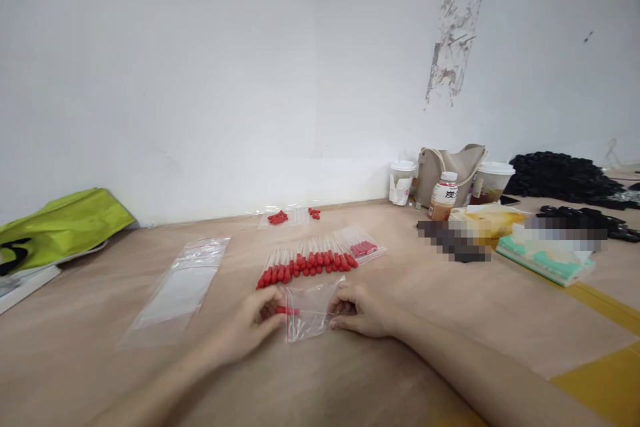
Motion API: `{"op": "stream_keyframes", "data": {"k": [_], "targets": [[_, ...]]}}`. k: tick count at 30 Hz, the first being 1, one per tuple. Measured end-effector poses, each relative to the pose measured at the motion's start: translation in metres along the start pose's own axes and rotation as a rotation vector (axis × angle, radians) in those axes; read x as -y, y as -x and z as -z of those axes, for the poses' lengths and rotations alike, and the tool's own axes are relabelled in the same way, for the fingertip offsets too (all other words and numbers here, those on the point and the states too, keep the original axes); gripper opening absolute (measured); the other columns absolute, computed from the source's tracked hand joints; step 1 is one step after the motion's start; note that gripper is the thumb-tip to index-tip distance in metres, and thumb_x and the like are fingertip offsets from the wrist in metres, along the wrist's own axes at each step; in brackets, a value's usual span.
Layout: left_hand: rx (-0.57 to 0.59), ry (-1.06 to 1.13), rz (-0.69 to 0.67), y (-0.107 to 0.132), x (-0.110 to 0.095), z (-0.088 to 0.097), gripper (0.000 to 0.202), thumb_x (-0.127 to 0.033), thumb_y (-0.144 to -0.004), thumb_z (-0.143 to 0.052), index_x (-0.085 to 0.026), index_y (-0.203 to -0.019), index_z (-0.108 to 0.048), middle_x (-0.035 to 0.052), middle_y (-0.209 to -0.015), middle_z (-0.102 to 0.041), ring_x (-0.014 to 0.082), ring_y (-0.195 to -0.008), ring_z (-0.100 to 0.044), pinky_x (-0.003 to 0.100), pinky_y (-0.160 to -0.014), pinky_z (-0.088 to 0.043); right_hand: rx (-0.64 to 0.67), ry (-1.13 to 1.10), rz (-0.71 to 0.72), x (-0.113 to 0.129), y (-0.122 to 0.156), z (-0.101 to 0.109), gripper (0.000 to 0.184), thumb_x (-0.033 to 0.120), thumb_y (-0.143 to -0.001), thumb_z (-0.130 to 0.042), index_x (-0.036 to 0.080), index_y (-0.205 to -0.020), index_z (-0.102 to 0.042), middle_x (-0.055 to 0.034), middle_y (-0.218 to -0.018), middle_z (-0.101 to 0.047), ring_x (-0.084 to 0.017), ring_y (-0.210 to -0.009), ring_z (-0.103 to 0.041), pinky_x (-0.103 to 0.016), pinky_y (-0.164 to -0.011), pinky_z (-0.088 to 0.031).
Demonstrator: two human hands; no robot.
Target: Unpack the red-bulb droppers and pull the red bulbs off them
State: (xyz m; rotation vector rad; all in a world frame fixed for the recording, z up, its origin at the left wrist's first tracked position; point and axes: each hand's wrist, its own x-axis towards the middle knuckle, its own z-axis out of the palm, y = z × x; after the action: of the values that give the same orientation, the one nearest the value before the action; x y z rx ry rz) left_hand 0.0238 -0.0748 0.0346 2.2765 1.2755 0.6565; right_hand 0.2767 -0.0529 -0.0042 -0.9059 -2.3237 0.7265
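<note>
1. Forearms (475,370), nearest the camera, extend across the brown-covered table (380,390).
2. Left hand (257,320): thumb and fingers pinch about a red-headed stick (289,311) at the zip edge; whether they also grip the film cannot be told.
3. Right hand (363,310): thumb and fingertips pinch the clear zip-lock bag (313,323) at its opposite side; bag between both hands, before the row of red-headed sticks (315,261).
4. Sound technique, as judged: film held taut, stick level, zip edges parted to prevent snagging.
</note>
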Motion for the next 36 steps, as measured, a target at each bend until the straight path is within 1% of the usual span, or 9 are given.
{"op": "stream_keyframes", "data": {"k": [3, 6, 9, 11, 17, 21, 26, 32, 36], "targets": [[0.052, 0.08, 0.038, -0.001, 0.004, 0.053, 0.021, -0.038, -0.077, -0.053, -0.018, -0.081, -0.057, 0.0012, -0.076, -0.063, 0.0154, -0.07, -0.059, 0.026, -0.064, -0.047, 0.002, 0.022, -0.012, 0.002, 0.0, 0.001, 0.02, 0.032, -0.069, -0.064, 0.017, -0.082, -0.063, -0.0004, -0.073, -0.057, -0.009, -0.065, -0.05, -0.018, -0.057, -0.04], [-0.304, 0.131, 0.091, -0.004, 0.012, 0.09, 0.027, -0.043, -0.072, -0.059, -0.02, -0.087, -0.058, 0.0029, -0.084, -0.067, 0.0191, -0.08, -0.062, 0.03, -0.072, -0.05, -0.001, 0.034, -0.019, 0.003, -0.001, 0.002, 0.021, 0.032, -0.068, -0.064, 0.016, -0.082, -0.063, -0.0009, -0.073, -0.057, -0.009, -0.064, -0.049, -0.018, -0.056, -0.039], [-0.605, 0.116, 0.054, -0.013, 0.023, 0.085, 0.031, -0.043, -0.07, -0.06, -0.02, -0.09, -0.059, 0.0035, -0.089, -0.068, 0.0195, -0.084, -0.063, 0.033, -0.079, -0.05, 0.002, 0.035, -0.014, 0.003, -0.001, 0.002, 0.022, 0.033, -0.069, -0.063, 0.016, -0.083, -0.063, -0.001, -0.073, -0.057, -0.009, -0.064, -0.049, -0.018, -0.056, -0.04], [-0.637, 0.071, -0.003, -0.022, 0.028, 0.066, 0.028, -0.042, -0.071, -0.059, -0.019, -0.088, -0.061, 0.0035, -0.088, -0.068, 0.0187, -0.083, -0.063, 0.033, -0.082, -0.05, 0.0, 0.03, -0.008, 0.002, 0.0, 0.002, 0.023, 0.034, -0.069, -0.064, 0.016, -0.083, -0.064, -0.001, -0.072, -0.057, -0.009, -0.064, -0.049, -0.018, -0.056, -0.04], [-0.501, -0.107, -0.082, -0.047, 0.019, 0.015, 0.023, -0.038, -0.076, -0.054, -0.018, -0.085, -0.06, 0.0028, -0.083, -0.067, 0.017, -0.075, -0.064, 0.029, -0.071, -0.052, -0.019, 0.013, 0.002, -0.004, -0.001, 0.0, 0.024, 0.036, -0.069, -0.064, 0.017, -0.083, -0.063, -0.0007, -0.073, -0.056, -0.009, -0.065, -0.05, -0.018, -0.056, -0.04], [-0.404, -0.273, -0.102, -0.055, 0.013, 0.003, 0.013, -0.031, -0.077, -0.054, -0.02, -0.079, -0.06, 0.001, -0.079, -0.066, 0.0164, -0.073, -0.061, 0.027, -0.067, -0.047, -0.032, 0.013, 0.029, -0.007, -0.002, -0.002, 0.026, 0.039, -0.069, -0.064, 0.017, -0.084, -0.063, -0.0011, -0.075, -0.056, -0.009, -0.067, -0.05, -0.019, -0.058, -0.041], [-0.34, -0.26, -0.106, -0.063, 0.019, -0.006, 0.014, -0.032, -0.076, -0.055, -0.019, -0.074, -0.058, -0.0002, -0.074, -0.063, 0.0157, -0.069, -0.058, 0.027, -0.064, -0.044, -0.032, 0.014, 0.025, -0.004, -0.001, -0.001, 0.027, 0.039, -0.068, -0.064, 0.017, -0.084, -0.064, -0.0014, -0.076, -0.056, -0.009, -0.067, -0.051, -0.019, -0.059, -0.042], [-0.278, -0.134, -0.235, -0.038, 0.013, -0.009, 0.017, -0.032, -0.082, -0.05, -0.019, -0.081, -0.061, 0.0026, -0.084, -0.062, 0.0151, -0.081, -0.058, 0.027, -0.074, -0.046, -0.015, 0.014, 0.016, -0.004, -0.001, -0.001, 0.026, 0.038, -0.069, -0.064, 0.017, -0.084, -0.064, -0.0016, -0.077, -0.056, -0.009, -0.068, -0.051, -0.019, -0.059, -0.042], [-0.037, -0.127, -0.291, -0.007, 0.007, -0.017, 0.026, -0.029, -0.087, -0.042, -0.022, -0.102, -0.061, 0.0063, -0.109, -0.06, 0.0175, -0.103, -0.053, 0.033, -0.09, -0.042, 0.021, 0.045, 0.057, -0.006, -0.001, -0.002, 0.03, 0.043, -0.069, -0.063, 0.018, -0.086, -0.064, -0.0019, -0.079, -0.056, -0.01, -0.069, -0.051, -0.02, -0.06, -0.042]]}}
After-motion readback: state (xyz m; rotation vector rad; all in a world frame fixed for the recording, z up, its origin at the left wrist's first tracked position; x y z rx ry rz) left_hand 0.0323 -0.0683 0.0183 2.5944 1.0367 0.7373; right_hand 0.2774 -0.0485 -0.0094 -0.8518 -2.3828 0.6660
